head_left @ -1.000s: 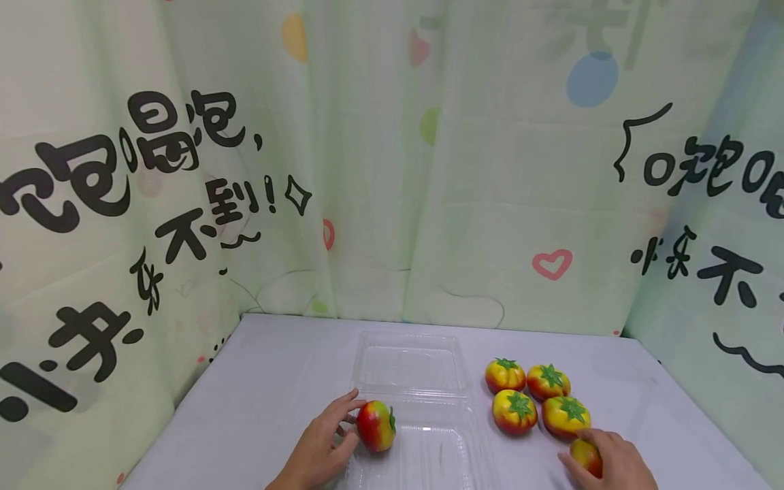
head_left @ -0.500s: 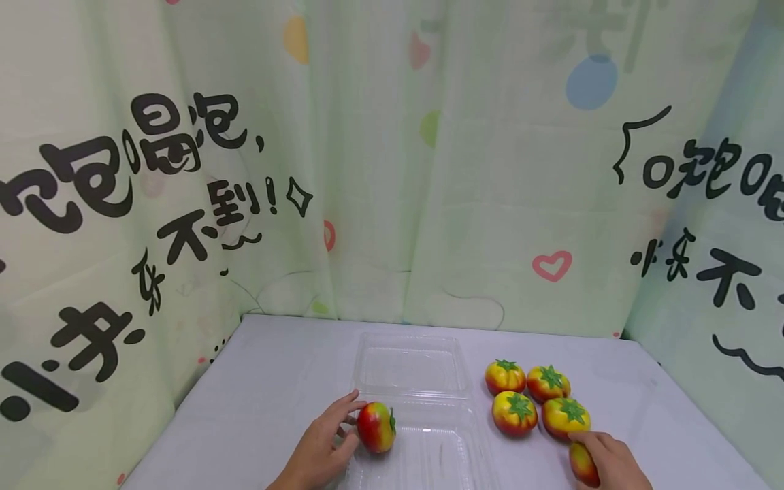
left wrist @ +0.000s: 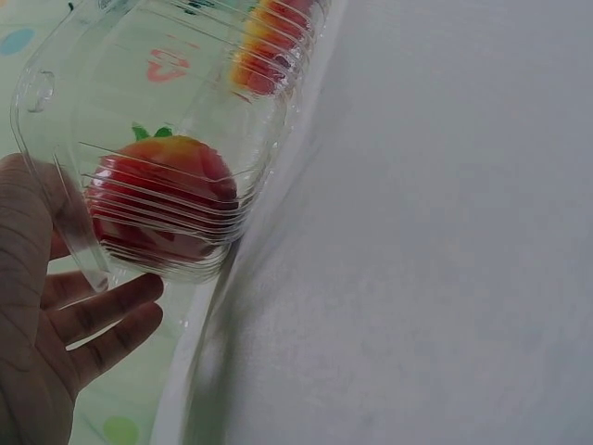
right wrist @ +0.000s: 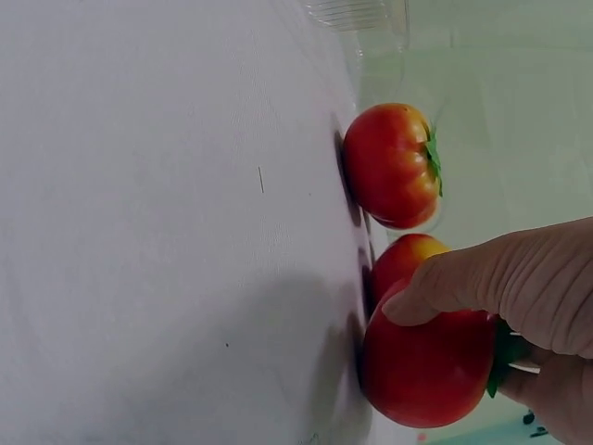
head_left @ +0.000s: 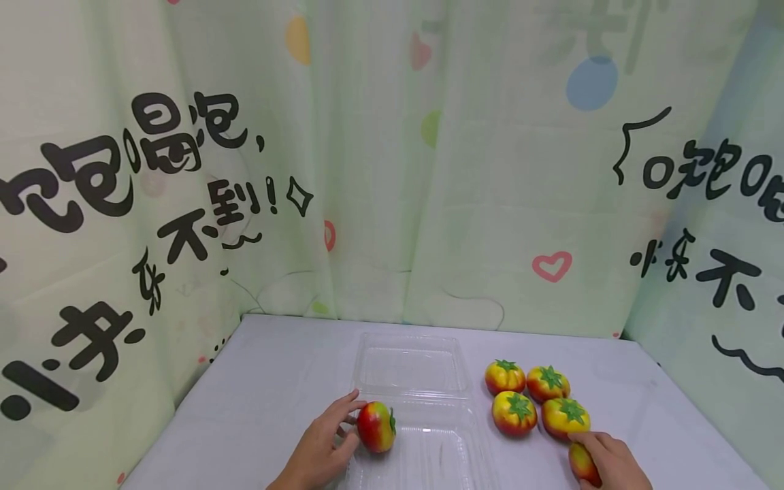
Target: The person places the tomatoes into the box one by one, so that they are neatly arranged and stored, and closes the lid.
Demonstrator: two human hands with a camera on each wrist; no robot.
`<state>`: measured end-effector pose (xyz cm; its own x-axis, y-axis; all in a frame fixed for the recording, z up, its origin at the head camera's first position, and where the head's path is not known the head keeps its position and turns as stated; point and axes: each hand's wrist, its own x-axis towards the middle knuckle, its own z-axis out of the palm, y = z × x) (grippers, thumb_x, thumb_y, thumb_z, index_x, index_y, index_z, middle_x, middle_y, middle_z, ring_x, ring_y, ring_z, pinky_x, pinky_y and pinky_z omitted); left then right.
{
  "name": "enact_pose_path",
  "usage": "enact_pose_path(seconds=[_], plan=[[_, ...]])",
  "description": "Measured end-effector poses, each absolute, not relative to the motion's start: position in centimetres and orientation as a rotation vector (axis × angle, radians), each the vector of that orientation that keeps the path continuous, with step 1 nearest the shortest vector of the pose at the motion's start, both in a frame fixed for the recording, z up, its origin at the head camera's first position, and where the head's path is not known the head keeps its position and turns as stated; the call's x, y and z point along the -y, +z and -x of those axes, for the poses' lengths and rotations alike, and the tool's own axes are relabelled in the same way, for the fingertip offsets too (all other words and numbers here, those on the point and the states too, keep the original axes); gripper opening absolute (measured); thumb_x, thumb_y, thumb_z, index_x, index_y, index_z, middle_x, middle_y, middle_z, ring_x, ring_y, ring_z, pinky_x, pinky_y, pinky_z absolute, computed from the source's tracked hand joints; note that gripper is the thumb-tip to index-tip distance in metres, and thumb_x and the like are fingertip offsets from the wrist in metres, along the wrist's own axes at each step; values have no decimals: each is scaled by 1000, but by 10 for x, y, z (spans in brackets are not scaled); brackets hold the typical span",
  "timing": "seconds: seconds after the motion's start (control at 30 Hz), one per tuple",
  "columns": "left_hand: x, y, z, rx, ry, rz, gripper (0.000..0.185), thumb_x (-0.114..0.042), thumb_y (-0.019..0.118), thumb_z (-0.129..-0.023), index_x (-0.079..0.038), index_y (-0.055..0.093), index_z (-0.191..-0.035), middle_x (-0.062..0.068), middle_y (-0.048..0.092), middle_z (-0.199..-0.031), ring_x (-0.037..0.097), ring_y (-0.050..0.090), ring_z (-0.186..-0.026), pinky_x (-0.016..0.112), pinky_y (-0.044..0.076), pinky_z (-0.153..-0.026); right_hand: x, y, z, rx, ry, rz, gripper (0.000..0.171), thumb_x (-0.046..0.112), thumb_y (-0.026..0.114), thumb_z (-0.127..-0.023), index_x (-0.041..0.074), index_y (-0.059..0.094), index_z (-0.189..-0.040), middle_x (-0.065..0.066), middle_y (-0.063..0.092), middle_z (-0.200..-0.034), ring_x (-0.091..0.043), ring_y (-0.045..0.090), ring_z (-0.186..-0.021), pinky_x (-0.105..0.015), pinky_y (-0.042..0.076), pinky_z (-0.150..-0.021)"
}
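An open clear plastic clamshell container (head_left: 452,435) lies on the white table (head_left: 275,381). A red-yellow tomato (head_left: 376,427) sits on its side at the container's left edge. My left hand (head_left: 350,418) lies right beside it, fingers loosely bent. In the left wrist view that tomato (left wrist: 162,204) shows behind the ribbed container wall (left wrist: 185,102), with the left hand (left wrist: 93,320) outside the wall. My right hand (head_left: 593,454) grips another tomato (head_left: 580,464) at the front right. The right wrist view shows the right hand (right wrist: 482,287) curled over this tomato (right wrist: 426,371).
Several more tomatoes (head_left: 514,412) with green tops stand in a cluster right of the container, just beyond my right hand. Two of them (right wrist: 394,165) appear in the right wrist view. Printed green curtains (head_left: 429,204) close in the table at the back and sides.
The right hand has drawn its tomato slightly toward the table's front edge and tilted it. The left hand and its tomato have stayed put.
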<state>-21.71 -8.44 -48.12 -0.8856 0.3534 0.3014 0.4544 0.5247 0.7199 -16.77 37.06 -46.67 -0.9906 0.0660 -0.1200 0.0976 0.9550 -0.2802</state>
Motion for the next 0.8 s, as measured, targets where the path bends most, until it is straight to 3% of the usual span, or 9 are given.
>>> enact_pose_path(seconds=[0.33, 0.8], plan=[[84, -480, 218, 2647, -1311, 693, 45, -10, 56, -89, -11, 52, -134, 9, 45, -145, 10, 61, -95, 19, 53, -74, -358, -454, 164, -3043, -438, -131, 75, 46, 80, -69, 0, 56, -124, -16, 57, -114, -29, 52, -94, -52, 51, -82], [85, -481, 218, 2641, -1315, 708, 44, -10, 56, -90, -11, 53, -133, 11, 45, -145, 10, 61, -95, 19, 53, -73, -337, -436, 163, -3101, -466, -118, 72, 42, 80, -71, 2, 56, -126, -17, 56, -117, -33, 52, -99, -56, 48, -85]])
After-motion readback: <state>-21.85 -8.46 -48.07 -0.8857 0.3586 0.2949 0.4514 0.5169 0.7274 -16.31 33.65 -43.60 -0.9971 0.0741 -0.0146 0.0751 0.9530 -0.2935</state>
